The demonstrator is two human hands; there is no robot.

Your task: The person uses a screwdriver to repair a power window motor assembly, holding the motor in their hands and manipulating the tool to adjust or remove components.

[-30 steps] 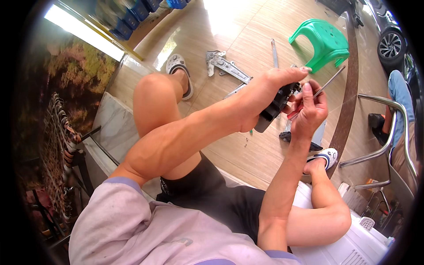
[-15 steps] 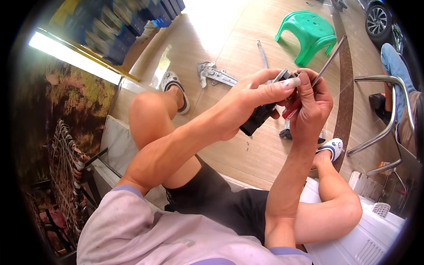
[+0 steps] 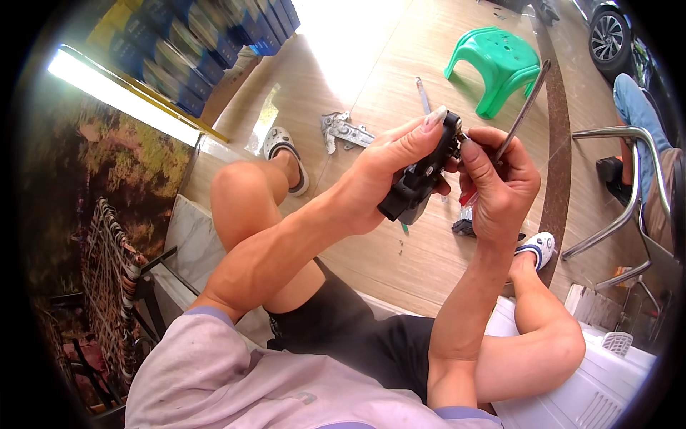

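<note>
Between the hands, above the tiled floor, a black plastic part sits clasped in the left hand, fingers curled round its upper end. The right hand is closed on a thin metal tool (its tip meets the part's top). Beyond both hands stands a green stool, with a metal bracket lying left of it.

Setting: we recorded an open-fronted car repair workshop. We noted a car wheel at the entrance, a metal mechanism part and long tool on the tiled floor, stacked blue crates, and a green plastic stool.
</note>
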